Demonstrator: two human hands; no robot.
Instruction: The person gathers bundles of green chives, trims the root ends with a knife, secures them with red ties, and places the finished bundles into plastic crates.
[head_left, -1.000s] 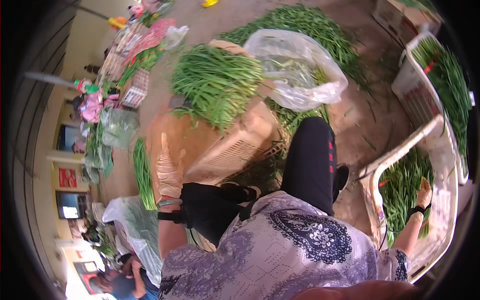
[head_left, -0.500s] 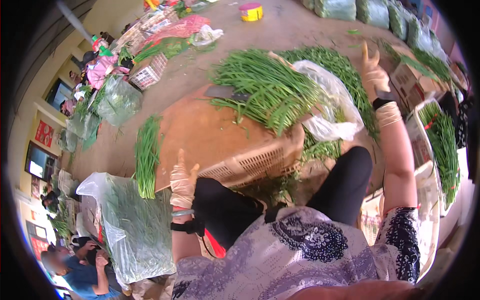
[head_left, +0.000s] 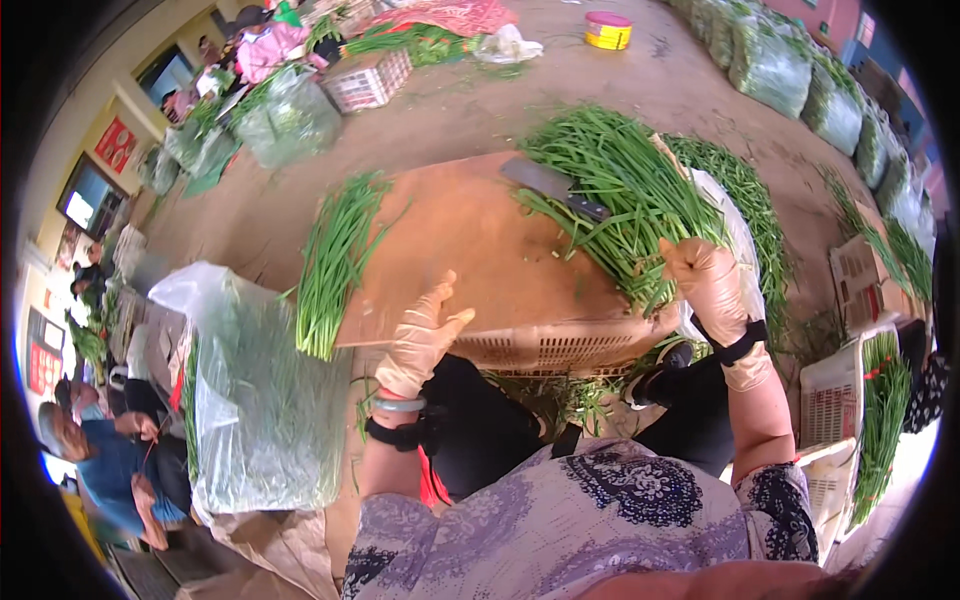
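My left hand (head_left: 425, 340), in a thin pale glove, is open above the near left edge of a brown board (head_left: 450, 240); nothing is in it. My right hand (head_left: 708, 282), gloved too, has its fingers curled at the stem ends of a large heap of garlic chives (head_left: 620, 180) on the right of the board. Its fingertips are partly hidden, but they seem to pinch some stems. A knife with a dark handle (head_left: 588, 207) and broad grey blade (head_left: 540, 178) lies partly under the heap's leaves. A smaller bunch of chives (head_left: 335, 265) lies along the board's left edge.
The board rests on an upturned plastic crate (head_left: 560, 345). A clear bag of greens (head_left: 265, 400) stands at left, and a crate of tied chives (head_left: 880, 420) at right. Loose greens (head_left: 745, 200) lie beyond the heap. A co-worker in blue (head_left: 115, 470) sits at lower left.
My right hand has come down and inward from the right to the heap's stem ends, its fingers curling. The left hand stays open by the board's edge. The view has shifted.
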